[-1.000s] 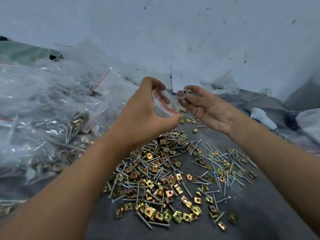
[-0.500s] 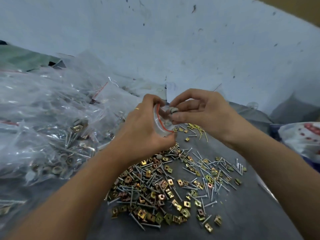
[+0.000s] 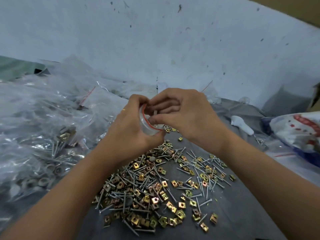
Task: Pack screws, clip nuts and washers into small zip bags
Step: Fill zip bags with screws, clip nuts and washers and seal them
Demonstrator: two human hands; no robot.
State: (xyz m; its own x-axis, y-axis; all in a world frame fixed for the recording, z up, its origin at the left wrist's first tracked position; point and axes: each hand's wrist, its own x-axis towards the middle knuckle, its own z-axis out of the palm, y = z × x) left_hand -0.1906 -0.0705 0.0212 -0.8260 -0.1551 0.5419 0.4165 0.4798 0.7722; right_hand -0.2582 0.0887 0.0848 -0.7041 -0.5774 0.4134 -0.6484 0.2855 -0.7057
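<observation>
Fingers [image 3: 136, 104] of the left hand [image 3: 129, 129] curl round a small clear zip bag [image 3: 147, 126] with a thin red strip along its mouth, holding that mouth rounded open in the air above the tabletop [image 3: 242, 210]. The right hand [image 3: 186, 116] meets it from the other side, thumb and fingertips pinched at the rim on something pale and small; what it is cannot be told. A slim gold ring [image 3: 124, 109] sits on a left finger. Below lies a loose heap of thin silvery screws [image 3: 136, 181] mixed with square brass-coloured clip nuts [image 3: 155, 200] and a few dull grey round washers [image 3: 151, 159] on dark grey cloth. To the left, crinkled clear filled bags [image 3: 43, 135] pile up glossy. A scuffed pale wall [image 3: 173, 49] stands behind, and a white printed sack [image 3: 297, 130] lies at the right.
</observation>
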